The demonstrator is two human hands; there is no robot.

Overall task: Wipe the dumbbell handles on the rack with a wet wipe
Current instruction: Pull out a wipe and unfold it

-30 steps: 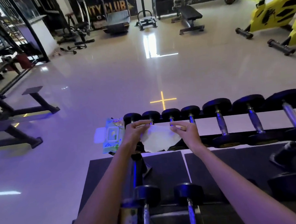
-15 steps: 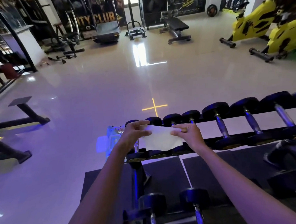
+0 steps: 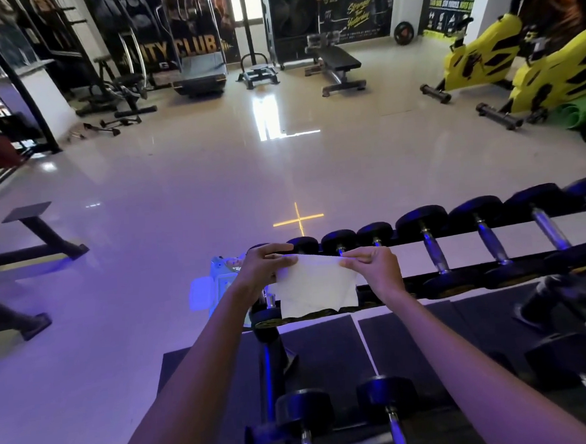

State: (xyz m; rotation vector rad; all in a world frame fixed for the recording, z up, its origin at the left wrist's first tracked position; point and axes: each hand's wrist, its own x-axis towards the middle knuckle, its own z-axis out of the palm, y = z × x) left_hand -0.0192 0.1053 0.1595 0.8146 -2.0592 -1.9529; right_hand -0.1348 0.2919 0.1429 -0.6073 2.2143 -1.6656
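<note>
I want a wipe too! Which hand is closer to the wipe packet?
Left. The left hand is right beside the packet, partly covering it; the right hand is farther off, across the wipe both hands hold.

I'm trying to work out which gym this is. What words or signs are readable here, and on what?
"ITY CLUB": wall banner, its start hidden by equipment.
"Stronger Than Yesterday": black poster, yellow script, only just legible.
Right-hand poster and wipe pack: print too small or blurred to read.
</note>
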